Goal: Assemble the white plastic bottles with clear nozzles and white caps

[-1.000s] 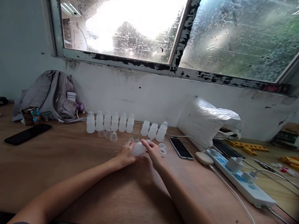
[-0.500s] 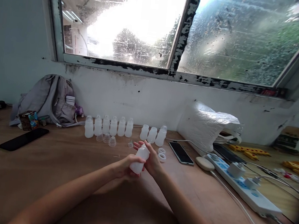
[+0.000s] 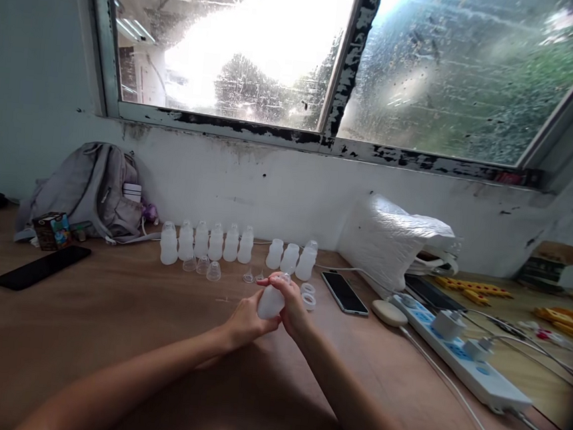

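Between my hands, tilted above the table, is a translucent white baby bottle [image 3: 271, 302]. My left hand [image 3: 247, 319] is wrapped round its lower part. My right hand [image 3: 293, 304] closes round its top end, so the fingers hide part of the neck. Beyond my hands, two uncapped bottles [image 3: 290, 259] and a capped bottle [image 3: 306, 262] stand upright. White collar rings [image 3: 308, 302] lie just right of my right hand. Clear bottle nipples [image 3: 248, 275] sit left of my fingertips. Farther left are several capped bottles [image 3: 216, 242] in a row, with clear domed caps [image 3: 214, 271] in front.
A phone [image 3: 344, 294] lies right of the rings, near a round beige puck [image 3: 389, 313] and a white power strip [image 3: 474, 362] with cables. At left are a black phone [image 3: 44, 267], a small box [image 3: 54, 230] and a grey backpack [image 3: 93, 188]. A silvery padded bag [image 3: 389, 241] leans against the wall.
The bottle in my hands has tipped, and its base now points more toward me. My right fingers have closed over its top, and my left hand has turned round its body.
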A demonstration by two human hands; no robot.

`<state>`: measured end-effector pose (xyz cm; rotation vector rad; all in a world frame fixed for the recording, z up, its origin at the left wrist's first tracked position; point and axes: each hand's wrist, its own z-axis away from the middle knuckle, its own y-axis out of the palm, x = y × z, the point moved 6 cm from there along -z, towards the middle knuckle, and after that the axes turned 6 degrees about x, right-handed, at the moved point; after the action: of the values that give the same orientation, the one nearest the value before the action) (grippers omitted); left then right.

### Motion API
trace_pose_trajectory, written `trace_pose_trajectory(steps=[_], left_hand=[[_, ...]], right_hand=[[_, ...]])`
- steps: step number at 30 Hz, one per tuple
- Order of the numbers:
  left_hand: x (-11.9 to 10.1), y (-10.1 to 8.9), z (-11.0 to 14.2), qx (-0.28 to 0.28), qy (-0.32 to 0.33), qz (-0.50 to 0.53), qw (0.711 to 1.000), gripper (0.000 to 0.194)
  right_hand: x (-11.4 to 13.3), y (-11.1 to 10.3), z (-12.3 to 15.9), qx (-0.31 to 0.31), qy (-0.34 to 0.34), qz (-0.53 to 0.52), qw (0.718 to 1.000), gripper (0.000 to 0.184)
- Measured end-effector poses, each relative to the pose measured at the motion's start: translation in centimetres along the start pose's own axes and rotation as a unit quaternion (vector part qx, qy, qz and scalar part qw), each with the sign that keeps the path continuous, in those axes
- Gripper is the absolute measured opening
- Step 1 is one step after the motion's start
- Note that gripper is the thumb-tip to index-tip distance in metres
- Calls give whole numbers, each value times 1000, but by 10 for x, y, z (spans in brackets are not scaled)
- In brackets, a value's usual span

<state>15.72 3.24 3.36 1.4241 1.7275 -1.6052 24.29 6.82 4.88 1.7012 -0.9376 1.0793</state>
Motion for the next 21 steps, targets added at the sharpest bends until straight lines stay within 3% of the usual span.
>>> trace_pose_trajectory(steps=[4,9,14,16,21], left_hand=[[7,-2,1,-38,-3,-59,998,51],[25,-9,-5,-72,-13,-128,989,54],[37,-13,-15,28,50,-296,953,72],[40,-28,-21,13,61,-365,929,70],[54,-98,-30,-153,-33,-457,876,53]], right_hand=[[-2,1,0,11,-3,53,999,25],[-18,-7,-3,-29,4,74,997,40],[-21,-14,-8,-20,-46,163,985,42],[-20,-15,-9,-13,-67,185,980,42],[-25,-11,-9,25,-61,172,983,37]])
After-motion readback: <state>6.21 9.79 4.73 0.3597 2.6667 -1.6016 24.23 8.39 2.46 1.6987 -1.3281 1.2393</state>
